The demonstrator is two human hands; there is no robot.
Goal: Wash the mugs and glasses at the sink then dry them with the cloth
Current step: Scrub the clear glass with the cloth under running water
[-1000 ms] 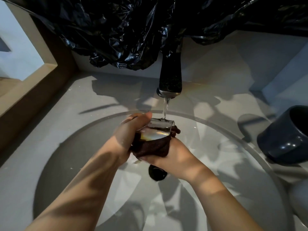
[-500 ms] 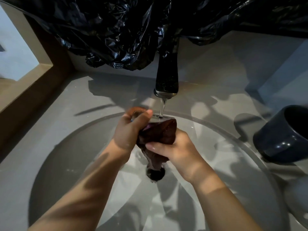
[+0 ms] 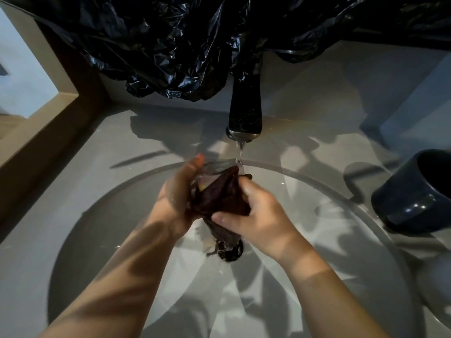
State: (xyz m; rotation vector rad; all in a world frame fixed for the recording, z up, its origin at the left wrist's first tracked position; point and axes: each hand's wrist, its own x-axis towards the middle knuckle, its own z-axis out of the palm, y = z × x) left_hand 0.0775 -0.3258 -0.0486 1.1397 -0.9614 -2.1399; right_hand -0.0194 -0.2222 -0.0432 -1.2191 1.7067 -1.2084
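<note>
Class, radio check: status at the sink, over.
Left hand grips glass. Right hand holds dark cloth against it, under running tap. Blue mug apart on counter, nothing blocking.

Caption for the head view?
Left hand holds a glass under the tap; right hand presses the cloth on it.

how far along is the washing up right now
Nothing shows as finished. In hand: the left hand grips a clear glass under the running tap while the right hand rubs it with a dark cloth over the sink. Left: rinsing and drying that glass, plus the dark blue mug tipped on the counter at right; whether it is washed already cannot be told.
</note>
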